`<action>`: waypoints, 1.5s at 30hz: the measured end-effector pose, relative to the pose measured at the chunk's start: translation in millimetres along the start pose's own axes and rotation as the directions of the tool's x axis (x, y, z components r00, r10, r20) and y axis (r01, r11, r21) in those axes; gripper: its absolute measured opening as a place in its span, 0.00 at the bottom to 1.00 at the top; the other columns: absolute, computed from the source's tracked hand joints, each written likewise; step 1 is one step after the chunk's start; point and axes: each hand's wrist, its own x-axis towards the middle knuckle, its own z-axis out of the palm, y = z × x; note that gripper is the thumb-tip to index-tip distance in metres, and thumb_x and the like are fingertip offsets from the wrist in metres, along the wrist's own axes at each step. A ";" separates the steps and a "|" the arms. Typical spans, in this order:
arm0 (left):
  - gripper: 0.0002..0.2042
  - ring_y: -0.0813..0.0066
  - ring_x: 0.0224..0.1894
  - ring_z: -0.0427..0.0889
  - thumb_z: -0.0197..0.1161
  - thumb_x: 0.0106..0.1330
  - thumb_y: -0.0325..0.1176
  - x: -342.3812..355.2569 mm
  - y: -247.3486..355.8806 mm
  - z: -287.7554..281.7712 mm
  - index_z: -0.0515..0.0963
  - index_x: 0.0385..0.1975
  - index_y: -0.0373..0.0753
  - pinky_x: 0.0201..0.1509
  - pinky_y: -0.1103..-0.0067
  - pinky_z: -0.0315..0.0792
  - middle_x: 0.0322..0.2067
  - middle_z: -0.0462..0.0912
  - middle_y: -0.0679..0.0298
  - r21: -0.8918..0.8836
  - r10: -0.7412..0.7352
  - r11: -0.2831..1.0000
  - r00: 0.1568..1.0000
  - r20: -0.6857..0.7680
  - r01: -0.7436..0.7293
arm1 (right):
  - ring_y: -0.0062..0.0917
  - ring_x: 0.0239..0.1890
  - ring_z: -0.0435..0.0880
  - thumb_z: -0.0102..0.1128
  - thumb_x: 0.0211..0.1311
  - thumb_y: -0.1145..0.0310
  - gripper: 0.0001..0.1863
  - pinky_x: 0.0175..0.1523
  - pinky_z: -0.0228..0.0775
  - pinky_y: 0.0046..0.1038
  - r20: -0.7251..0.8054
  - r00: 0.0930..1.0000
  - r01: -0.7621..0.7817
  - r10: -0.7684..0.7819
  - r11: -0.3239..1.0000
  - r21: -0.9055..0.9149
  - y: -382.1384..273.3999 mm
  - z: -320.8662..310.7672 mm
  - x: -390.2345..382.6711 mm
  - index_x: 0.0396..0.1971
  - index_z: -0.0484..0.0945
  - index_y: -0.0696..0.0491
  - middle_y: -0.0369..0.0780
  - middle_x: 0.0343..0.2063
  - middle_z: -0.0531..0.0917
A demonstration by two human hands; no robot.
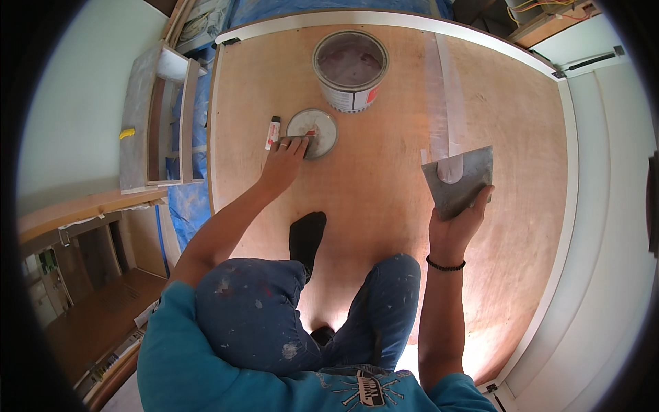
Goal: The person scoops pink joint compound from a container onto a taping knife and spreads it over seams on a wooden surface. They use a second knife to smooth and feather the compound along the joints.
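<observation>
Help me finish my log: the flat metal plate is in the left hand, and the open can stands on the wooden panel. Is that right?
Not quite: the head view shows the flat metal plate in the right hand; the left hand is at the round lid. The open can does stand on the wooden panel.

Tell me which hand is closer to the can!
Left. The left hand is at the lid, left of the can and nearer the person; the right hand, holding the scraper, is farther, to the right.
</observation>
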 end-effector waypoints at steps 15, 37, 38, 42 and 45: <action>0.24 0.60 0.58 0.77 0.58 0.66 0.29 7.7 -4.4 13.1 0.73 0.64 0.35 0.62 0.59 0.69 0.57 0.76 0.59 0.039 0.005 0.999 1.000 -0.005 -0.005 | 0.29 0.64 0.75 0.50 0.80 0.48 0.28 0.69 0.69 0.34 0.089 0.996 0.012 -0.018 0.998 0.067 -3.0 -10.6 7.3 0.67 0.67 0.52 0.37 0.63 0.76; 0.16 0.74 0.58 0.78 0.55 0.78 0.25 7.0 10.3 -174.5 0.75 0.63 0.32 0.66 0.76 0.67 0.54 0.82 0.63 -0.941 -0.346 -0.337 0.929 0.129 0.005 | 0.33 0.65 0.76 0.46 0.80 0.47 0.27 0.69 0.71 0.38 0.284 0.934 -0.265 0.214 0.952 0.152 4.2 0.1 -10.3 0.67 0.69 0.51 0.38 0.63 0.77; 0.16 0.74 0.58 0.78 0.54 0.78 0.24 11.0 13.6 -193.8 0.75 0.63 0.32 0.67 0.75 0.67 0.54 0.82 0.62 -0.962 -0.335 -0.272 0.939 0.074 -0.022 | 0.34 0.66 0.75 0.46 0.80 0.47 0.28 0.70 0.70 0.38 0.338 0.918 -0.269 0.206 0.951 0.152 7.5 6.7 -15.2 0.67 0.68 0.51 0.39 0.63 0.77; 0.18 0.66 0.58 0.79 0.55 0.74 0.23 44.5 40.2 -287.9 0.76 0.62 0.31 0.67 0.72 0.68 0.55 0.82 0.56 -0.931 -0.066 0.285 0.965 -0.255 -0.227 | 0.34 0.65 0.75 0.45 0.80 0.45 0.30 0.71 0.67 0.39 0.290 0.933 -0.254 0.213 0.961 0.110 -9.0 42.2 -41.6 0.68 0.67 0.54 0.40 0.62 0.77; 0.21 0.57 0.58 0.80 0.57 0.68 0.21 75.2 66.3 -342.2 0.76 0.61 0.30 0.65 0.67 0.69 0.57 0.81 0.53 -0.701 0.180 0.580 0.904 -0.387 -0.416 | 0.33 0.64 0.76 0.44 0.80 0.44 0.31 0.69 0.68 0.38 0.316 0.949 -0.043 -0.022 0.980 0.196 -36.8 50.0 -52.3 0.67 0.67 0.55 0.41 0.61 0.77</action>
